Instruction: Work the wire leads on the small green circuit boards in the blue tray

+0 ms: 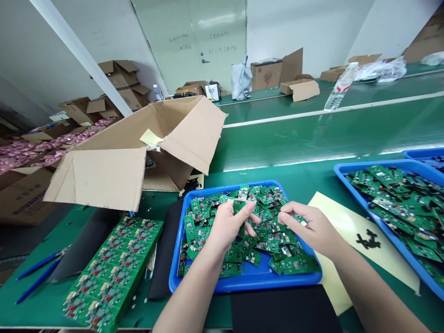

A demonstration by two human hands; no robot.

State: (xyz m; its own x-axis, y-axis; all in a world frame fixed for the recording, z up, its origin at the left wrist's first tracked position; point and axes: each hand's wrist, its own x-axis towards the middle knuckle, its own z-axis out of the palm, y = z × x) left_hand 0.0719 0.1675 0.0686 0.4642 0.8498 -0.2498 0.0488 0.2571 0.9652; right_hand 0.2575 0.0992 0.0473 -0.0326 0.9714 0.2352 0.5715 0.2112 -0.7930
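Above a blue tray [267,282] full of small green circuit boards [208,222], my left hand [227,226] pinches one circuit board [238,203] between thumb and fingers. To its right, my right hand [312,226] is closed with thumb and forefinger pressed together; whatever they may hold is too small to name. The hands are apart. Under my right forearm lies a pale yellow sheet [324,203] bearing a small cluster of black pieces [368,239].
Stacked board panels [114,268] and blue-handled pliers [41,273] lie at the left. An open cardboard box [104,178] stands behind them. Another blue tray of boards [362,166] sits at the right. A plastic bottle [342,88] stands farther back.
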